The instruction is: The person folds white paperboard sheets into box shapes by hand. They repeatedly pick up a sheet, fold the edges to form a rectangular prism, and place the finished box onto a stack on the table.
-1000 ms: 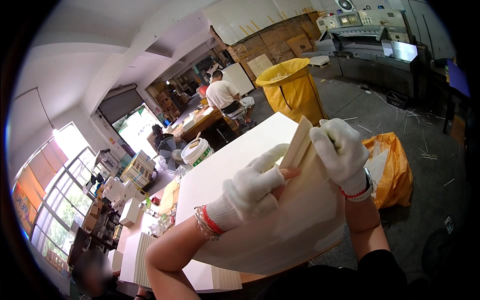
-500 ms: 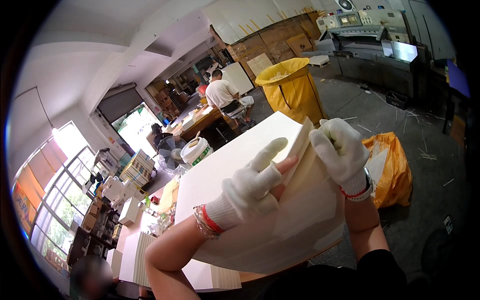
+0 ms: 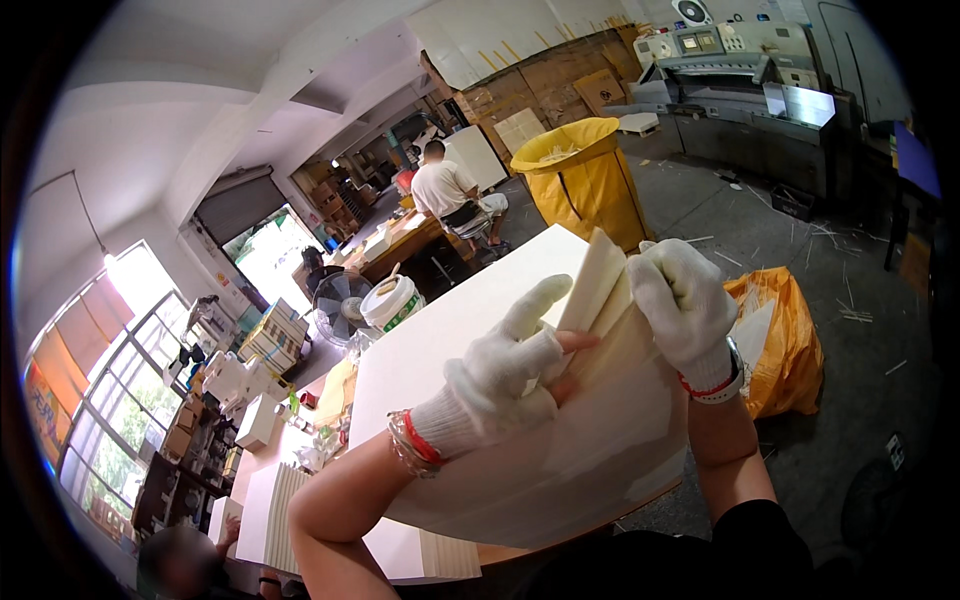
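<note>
A thick stack of large white paper sheets [image 3: 450,330] lies before me, its near part bending down towards my body. My left hand [image 3: 500,375], in a white knit glove with some fingertips bare, grips the stack's fanned edge [image 3: 595,285]. Its thumb rests on the upper sheets while the bare fingertips press against the edges. At the right corner my right hand [image 3: 685,305], gloved too, is closed with its fingers curled around the lifted sheets. Its fingertips are partly hidden.
Further paper stacks [image 3: 270,515] stand at the lower left. Beyond the sheets are a white bucket [image 3: 390,302] and a fan [image 3: 342,305]. A yellow bin bag [image 3: 585,190] and an orange bag [image 3: 785,345] stand right. One person [image 3: 447,190] sits behind; another [image 3: 185,565] is lower left.
The fanned edge between my hands has opened wider and risen, with its corner standing up more. My right hand has shifted slightly right. At the lower left, the other person's hand has come into view.
</note>
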A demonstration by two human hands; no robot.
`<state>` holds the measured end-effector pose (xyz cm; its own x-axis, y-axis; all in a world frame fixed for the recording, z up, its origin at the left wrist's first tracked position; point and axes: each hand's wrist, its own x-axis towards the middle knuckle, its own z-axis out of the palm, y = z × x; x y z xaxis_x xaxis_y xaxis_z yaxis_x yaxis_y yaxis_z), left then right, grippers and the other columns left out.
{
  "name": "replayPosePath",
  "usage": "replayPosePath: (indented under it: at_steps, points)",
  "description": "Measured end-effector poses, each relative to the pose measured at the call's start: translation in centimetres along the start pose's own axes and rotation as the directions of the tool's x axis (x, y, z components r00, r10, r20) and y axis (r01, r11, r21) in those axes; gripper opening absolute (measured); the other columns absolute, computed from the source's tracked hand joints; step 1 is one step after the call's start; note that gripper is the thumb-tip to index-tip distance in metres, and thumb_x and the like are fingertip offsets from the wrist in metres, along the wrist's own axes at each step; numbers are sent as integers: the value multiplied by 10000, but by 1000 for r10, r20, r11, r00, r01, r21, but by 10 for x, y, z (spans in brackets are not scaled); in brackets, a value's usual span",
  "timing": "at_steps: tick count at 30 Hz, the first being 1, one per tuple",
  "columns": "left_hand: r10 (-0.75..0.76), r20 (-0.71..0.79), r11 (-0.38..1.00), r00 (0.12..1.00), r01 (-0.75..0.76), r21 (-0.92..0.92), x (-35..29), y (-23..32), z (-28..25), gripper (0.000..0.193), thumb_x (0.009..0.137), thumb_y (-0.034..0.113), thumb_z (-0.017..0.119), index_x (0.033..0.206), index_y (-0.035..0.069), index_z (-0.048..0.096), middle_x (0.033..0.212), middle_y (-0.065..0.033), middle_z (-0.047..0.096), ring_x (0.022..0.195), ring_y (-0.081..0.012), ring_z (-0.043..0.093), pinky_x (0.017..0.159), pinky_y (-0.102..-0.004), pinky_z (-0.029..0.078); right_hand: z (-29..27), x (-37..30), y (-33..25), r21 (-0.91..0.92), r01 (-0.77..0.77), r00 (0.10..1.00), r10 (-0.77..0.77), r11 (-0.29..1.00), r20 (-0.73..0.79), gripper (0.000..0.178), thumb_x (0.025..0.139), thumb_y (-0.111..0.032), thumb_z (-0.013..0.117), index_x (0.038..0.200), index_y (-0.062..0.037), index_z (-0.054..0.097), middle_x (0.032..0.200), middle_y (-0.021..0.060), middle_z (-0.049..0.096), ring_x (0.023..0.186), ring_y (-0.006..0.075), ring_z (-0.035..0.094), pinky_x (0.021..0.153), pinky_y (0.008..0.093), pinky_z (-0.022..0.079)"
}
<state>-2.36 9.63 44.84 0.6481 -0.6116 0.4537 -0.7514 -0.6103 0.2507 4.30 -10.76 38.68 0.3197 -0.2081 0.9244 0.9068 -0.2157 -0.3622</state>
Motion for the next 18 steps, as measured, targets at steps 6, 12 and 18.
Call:
replayPosePath:
  at_steps: [6, 12, 18]
  points:
    - [83, 83, 994, 993, -89, 71, 6, 4, -6, 333, 742, -86, 664, 1040, 59, 692, 1407, -246, 498, 1049, -327, 660, 865, -343, 533, 1, 1, -2, 55, -97, 995, 98, 994, -12, 316, 902, -84, 684, 660, -7, 495, 583, 55, 432, 532, 137, 431, 487, 312, 369]
    - [-1, 25, 1000, 1000, 1, -12, 3, 4, -2, 296, 712, -27, 795, 967, 68, 678, 1408, -261, 495, 1060, -335, 667, 836, -338, 553, 1, 1, -1, 53, -93, 995, 94, 994, -21, 326, 904, -72, 678, 655, -3, 479, 583, 60, 433, 526, 129, 430, 482, 313, 366]
    - [-47, 2, 998, 999, 47, -38, 1, 4, 0, 321, 734, -66, 736, 1013, 85, 689, 1414, -253, 496, 1080, -331, 669, 842, -335, 551, 3, -1, 5, 59, 23, 998, -19, 998, -58, 335, 901, -70, 683, 651, -2, 471, 582, 60, 431, 523, 126, 423, 476, 308, 359]
